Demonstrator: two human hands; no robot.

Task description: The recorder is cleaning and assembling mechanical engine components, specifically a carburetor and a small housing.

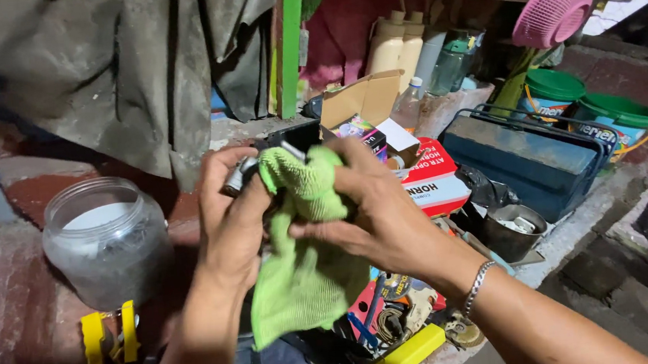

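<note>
Above cluttered bench, left hand (pixel 229 218) gripping metal part (pixel 238 176), right hand (pixel 375 216) pinching green cloth (pixel 306 258)

A green cloth (pixel 302 251), soft and knitted-looking, is bunched at its top around a small metal part (pixel 237 177) and hangs loose below. The part is grey and shiny, mostly covered; only one end shows at the cloth's upper left.

Left hand (pixel 229 218) and right hand (pixel 378 216) meet mid-frame, fingers curled closed, forearms angled up from below.
</note>
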